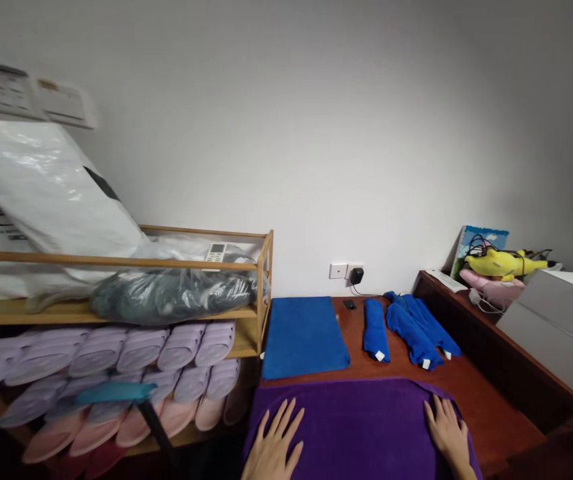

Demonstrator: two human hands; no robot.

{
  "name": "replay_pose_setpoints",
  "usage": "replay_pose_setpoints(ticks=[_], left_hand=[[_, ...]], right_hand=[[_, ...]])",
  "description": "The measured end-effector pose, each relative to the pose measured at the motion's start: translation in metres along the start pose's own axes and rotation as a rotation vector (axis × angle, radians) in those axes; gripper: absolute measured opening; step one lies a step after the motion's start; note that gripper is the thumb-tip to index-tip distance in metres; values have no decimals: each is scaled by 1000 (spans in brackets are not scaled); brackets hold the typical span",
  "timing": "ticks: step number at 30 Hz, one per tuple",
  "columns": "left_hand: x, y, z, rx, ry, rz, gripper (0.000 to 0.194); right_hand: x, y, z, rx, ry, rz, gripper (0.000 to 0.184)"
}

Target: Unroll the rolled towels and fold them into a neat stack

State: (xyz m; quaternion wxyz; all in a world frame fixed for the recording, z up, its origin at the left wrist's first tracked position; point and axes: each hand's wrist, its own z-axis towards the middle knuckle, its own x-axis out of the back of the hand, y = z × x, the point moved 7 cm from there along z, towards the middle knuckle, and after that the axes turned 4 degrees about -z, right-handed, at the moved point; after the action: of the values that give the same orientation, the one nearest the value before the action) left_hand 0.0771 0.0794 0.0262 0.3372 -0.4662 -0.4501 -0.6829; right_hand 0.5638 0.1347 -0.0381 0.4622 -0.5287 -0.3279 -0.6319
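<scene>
A purple towel (361, 427) is spread over the near part of the reddish-brown desk (486, 400). My left hand (274, 443) lies on its left side with fingers spread. Near the towel's right edge, my right hand (447, 427) rests flat, fingers stretched out. Beyond the towel lies a flat, folded blue cloth (306, 337) at the back left. To the right of that are a rolled blue cloth (376, 330) and some loosely bunched blue cloths (416, 327) with white tags.
On the left stands a wooden rack (246, 313) with several slippers (146, 347), plastic-wrapped items and a remote control (215, 253). A charger (356, 275) is plugged into the wall. At right, a raised ledge holds a yellow plush toy (506, 263) and a grey-white box (561, 320).
</scene>
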Motion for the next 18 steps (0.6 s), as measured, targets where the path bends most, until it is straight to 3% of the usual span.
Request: replay_pose_setpoints(ticks=[6,9,13,18], left_hand=[[3,4,11,0,-10,22,52],[5,7,16,-4,-11,38,52],[3,9,19,-19,-18,68,52],[1,9,20,-39,19,106,52]], right_hand=[[2,-4,31,108,80,-67,62],[-2,-7,44,190,30,-46,60],[-18,8,60,88,-90,5,65],[-28,14,63,25,-106,-67,68]])
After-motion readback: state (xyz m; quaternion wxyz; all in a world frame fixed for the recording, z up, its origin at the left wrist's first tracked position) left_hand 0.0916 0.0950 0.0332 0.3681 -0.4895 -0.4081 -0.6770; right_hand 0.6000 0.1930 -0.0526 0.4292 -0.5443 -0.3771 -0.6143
